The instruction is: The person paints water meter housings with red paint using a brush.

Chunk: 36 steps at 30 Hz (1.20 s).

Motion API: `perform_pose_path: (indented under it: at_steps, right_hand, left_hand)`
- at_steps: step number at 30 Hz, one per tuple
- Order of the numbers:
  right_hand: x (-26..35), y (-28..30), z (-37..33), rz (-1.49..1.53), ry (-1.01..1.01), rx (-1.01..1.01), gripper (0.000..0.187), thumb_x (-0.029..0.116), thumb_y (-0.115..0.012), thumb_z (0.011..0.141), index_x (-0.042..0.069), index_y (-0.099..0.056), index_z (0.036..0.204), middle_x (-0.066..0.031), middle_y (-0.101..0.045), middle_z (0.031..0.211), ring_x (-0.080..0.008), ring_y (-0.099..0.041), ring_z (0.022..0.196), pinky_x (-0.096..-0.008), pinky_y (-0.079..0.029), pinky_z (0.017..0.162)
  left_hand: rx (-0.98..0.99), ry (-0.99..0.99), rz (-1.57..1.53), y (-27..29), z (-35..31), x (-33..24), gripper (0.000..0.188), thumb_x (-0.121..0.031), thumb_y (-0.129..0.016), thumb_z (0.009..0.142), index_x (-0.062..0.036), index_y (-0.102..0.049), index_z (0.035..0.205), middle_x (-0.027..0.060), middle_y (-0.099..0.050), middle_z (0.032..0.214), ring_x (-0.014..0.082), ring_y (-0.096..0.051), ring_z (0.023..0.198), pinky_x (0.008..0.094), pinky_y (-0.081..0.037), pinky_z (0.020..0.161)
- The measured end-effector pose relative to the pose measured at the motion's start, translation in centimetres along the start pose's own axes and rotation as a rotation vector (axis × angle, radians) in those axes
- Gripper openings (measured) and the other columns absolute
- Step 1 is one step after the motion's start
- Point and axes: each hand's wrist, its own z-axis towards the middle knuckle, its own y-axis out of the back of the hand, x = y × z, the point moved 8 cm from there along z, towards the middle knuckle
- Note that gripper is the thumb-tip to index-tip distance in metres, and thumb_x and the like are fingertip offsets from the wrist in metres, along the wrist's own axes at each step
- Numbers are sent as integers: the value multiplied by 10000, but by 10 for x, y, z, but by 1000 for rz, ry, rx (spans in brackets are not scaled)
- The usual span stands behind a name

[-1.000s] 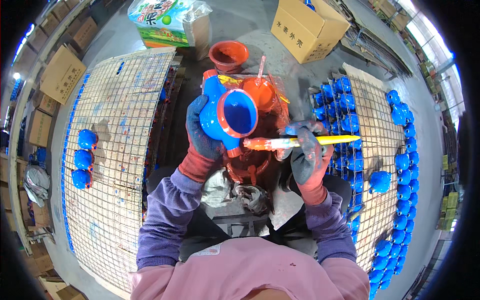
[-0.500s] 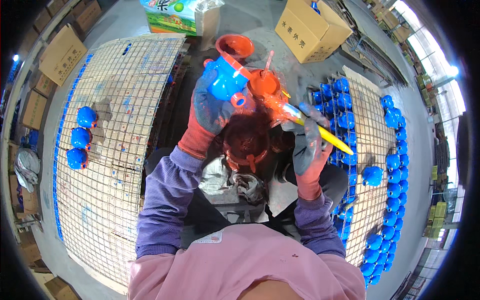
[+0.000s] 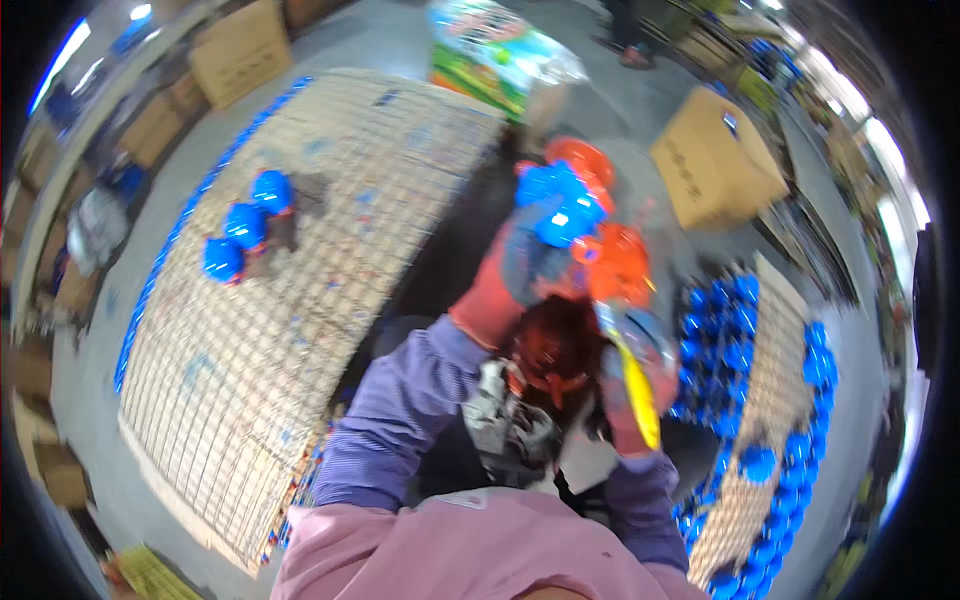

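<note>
My left hand (image 3: 522,262), in a grey and red work glove, is closed around a glossy blue metal housing (image 3: 560,203) with orange-red painted port rims. My right hand (image 3: 640,350), gloved too, grips a paintbrush by its yellow handle (image 3: 638,395). The brush's tip is blurred, just below the housing and beside an orange-red paint pot (image 3: 622,265). A red bowl (image 3: 582,158) stands beyond the housing. Below my hands sits a dark red paint-stained tub (image 3: 553,348).
To the left, a wire-mesh rack (image 3: 340,200) carries three blue housings (image 3: 244,227). Another rack (image 3: 770,370) at the right holds several more in rows. A cardboard box (image 3: 715,155) and a colourful printed bag (image 3: 490,60) stand ahead; a person's feet (image 3: 636,55) show farther off.
The whole view has turned, so the racks and pots appear shifted right and tilted. My right hand has come nearer the housing, and the brush handle now points more steeply down.
</note>
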Motion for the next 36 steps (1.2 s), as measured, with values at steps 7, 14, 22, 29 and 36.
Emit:
perform_pose_path:
  at_steps: [7, 14, 22, 29, 36]
  right_hand:
    - [-91, 74, -17, -239, -77, -11, 338, 248, -556, 933, -11, -625, 1139, -207, -612, 1191, -368, -594, 1110, -439, -466, 966]
    - [-210, 112, -66, -269, -256, -181, 445, 257, -550, 937, -57, -553, 1253, -229, -580, 1291, -372, -560, 1156, -439, -409, 1026]
    - [-234, 84, -69, -324, -368, 53, 342, 93, -490, 968, -51, -555, 1271, -184, -584, 1293, -321, -537, 1206, -407, -364, 1076]
    - [-234, 62, -59, -418, -326, 138, 276, 86, -534, 928, -52, -609, 1156, -220, -624, 1155, -386, -584, 1088, -455, -445, 979]
    - [-216, 48, -45, -333, -323, 136, 290, 117, -512, 934, -46, -616, 1150, -205, -630, 1164, -361, -587, 1095, -441, -444, 986]
  left_hand:
    - [-222, -152, 414, 40, 11, -104, 559, -198, -690, 890, -46, -470, 1380, 92, -597, 1240, 181, -625, 1081, 321, -535, 905]
    - [-631, -102, 1360, 188, 17, -228, 718, -245, -835, 705, 14, -497, 1284, 110, -655, 1023, 174, -662, 858, 317, -574, 725]
    - [-819, 346, 2405, 335, 32, -313, 797, -485, -837, 639, -5, -539, 1201, 216, -673, 1088, 399, -636, 1040, 506, -502, 881]
    - [-1088, 629, 2418, 397, 9, -333, 962, -573, -823, 616, -24, -490, 1333, 216, -630, 1211, 438, -522, 1212, 540, -446, 964]
    - [-698, -160, 2340, 281, 5, -306, 844, -462, -783, 744, -106, -448, 1433, 244, -438, 1438, 451, -357, 1366, 562, -315, 1109]
